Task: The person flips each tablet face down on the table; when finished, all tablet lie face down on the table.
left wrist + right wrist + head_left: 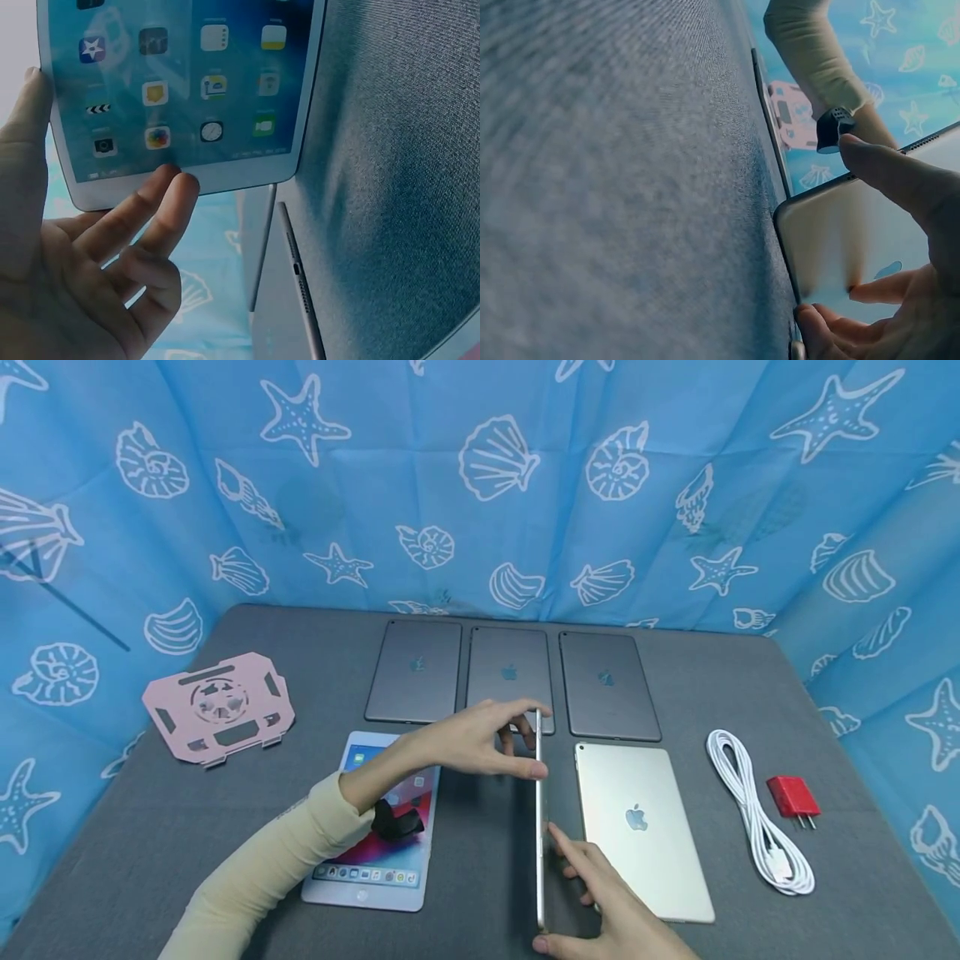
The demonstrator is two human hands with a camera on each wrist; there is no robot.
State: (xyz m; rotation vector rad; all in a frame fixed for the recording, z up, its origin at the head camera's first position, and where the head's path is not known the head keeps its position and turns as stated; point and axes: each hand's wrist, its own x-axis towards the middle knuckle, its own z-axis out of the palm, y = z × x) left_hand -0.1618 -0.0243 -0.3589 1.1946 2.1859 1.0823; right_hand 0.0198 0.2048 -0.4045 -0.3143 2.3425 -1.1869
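A tablet (540,843) stands upright on its long edge in the middle of the table, seen edge-on in the head view. My left hand (487,739) grips its far end; in the left wrist view the fingertips touch the border of its lit screen (187,82), the thumb along one edge. At the near end my right hand (600,893) holds it, thumb on the short edge and fingers against the silver back (821,240). Left of it, under my left forearm, lies a white tablet (367,897) with its screen lit. A silver tablet (645,827) lies face down on the right.
Three dark grey tablets, left (416,672), middle (506,660) and right (611,685), lie face down along the back. A pink slotted stand (180,727) sits at the left. To the right are a coiled white cable (757,818) and a red plug charger (791,795).
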